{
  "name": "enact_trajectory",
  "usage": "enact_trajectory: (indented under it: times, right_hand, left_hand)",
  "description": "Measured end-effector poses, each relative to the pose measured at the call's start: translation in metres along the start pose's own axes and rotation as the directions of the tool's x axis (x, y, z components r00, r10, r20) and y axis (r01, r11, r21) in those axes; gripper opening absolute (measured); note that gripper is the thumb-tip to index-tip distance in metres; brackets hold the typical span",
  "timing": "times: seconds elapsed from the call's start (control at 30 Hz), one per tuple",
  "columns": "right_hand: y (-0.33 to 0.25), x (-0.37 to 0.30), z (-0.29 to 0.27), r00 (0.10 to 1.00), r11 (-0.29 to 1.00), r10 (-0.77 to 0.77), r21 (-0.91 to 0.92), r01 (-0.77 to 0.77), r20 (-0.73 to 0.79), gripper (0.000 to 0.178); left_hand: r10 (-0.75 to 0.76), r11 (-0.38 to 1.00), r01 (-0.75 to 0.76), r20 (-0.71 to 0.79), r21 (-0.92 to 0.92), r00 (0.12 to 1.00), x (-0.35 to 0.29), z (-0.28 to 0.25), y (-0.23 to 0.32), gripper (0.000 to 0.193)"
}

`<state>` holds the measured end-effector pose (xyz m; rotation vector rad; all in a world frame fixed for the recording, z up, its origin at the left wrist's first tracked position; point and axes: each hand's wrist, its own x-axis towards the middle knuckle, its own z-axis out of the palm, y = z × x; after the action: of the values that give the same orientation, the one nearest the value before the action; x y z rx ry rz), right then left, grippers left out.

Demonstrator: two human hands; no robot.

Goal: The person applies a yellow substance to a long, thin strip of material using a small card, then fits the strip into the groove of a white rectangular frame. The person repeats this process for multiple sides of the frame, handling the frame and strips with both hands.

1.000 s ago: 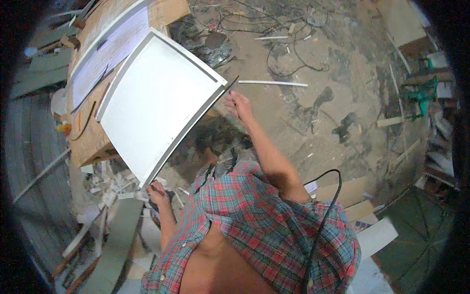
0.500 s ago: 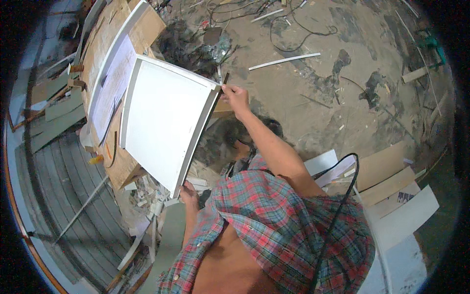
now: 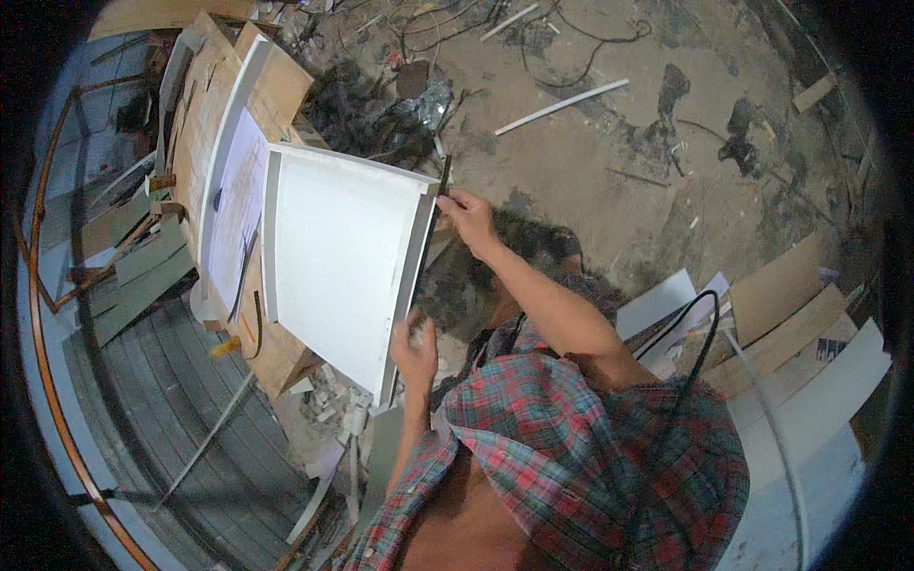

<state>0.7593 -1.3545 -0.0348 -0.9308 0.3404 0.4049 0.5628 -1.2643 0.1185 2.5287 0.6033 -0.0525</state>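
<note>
A white, shallow panel with raised edge strips (image 3: pixel 347 262) lies tilted in front of me, its far left part over the wooden bench. My right hand (image 3: pixel 468 221) is closed in a pinch at the panel's far right corner, where a dark, thin edge shows beside the white strip. Midway down the near right edge, my left hand (image 3: pixel 414 354) is open, thumb and fingers apart, close beside the strip. Whether its fingertips touch the strip I cannot tell.
The wooden bench (image 3: pixel 284 354) carries a marked pale sheet (image 3: pixel 246 195) and a long curved white strip (image 3: pixel 221 152). White offcuts (image 3: pixel 328 404) are heaped below it. Boards (image 3: pixel 776 305) lean at the right. Cables (image 3: pixel 562 76) and a white strip (image 3: pixel 562 105) lie on the floor.
My left hand has let go of the panel's near corner and moved up along its edge, fingers opening. My right hand stays at the far corner. The whole view has shifted slightly.
</note>
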Motion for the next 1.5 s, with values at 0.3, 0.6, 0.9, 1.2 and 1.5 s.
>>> enact_trajectory:
  times: [0.3, 0.6, 0.9, 1.2, 1.5]
  right_hand:
    - [0.024, 0.003, -0.001, 0.998, 0.998, -0.057, 0.001, 0.057, -0.026, 0.031]
    - [0.005, 0.012, -0.003, 0.998, 0.991, -0.057, 0.123, 0.061, -0.038, 0.038]
    - [-0.002, 0.015, -0.006, 0.988, 0.987, -0.152, -0.056, 0.149, -0.041, 0.033]
    - [0.010, 0.021, 0.000, 0.994, 0.983, -0.085, 0.158, 0.095, -0.070, 0.030]
    - [0.006, 0.020, 0.008, 0.993, 0.967, 0.051, 0.253, -0.024, -0.103, 0.034]
  left_hand:
    - [0.359, 0.929, -0.358, 0.014, 0.097, 0.933, 0.159, 0.037, 0.052, 0.044]
    - [0.305, 0.939, -0.296, -0.032, 0.174, 0.952, 0.176, 0.054, 0.051, 0.046]
    - [0.215, 0.961, -0.200, -0.063, 0.190, 0.974, 0.183, 0.062, 0.053, 0.033]
    - [0.235, 0.933, -0.211, -0.050, 0.290, 0.971, 0.182, 0.061, 0.055, 0.036]
    - [0.310, 0.932, -0.283, -0.098, 0.226, 0.946, 0.182, 0.064, 0.048, 0.034]
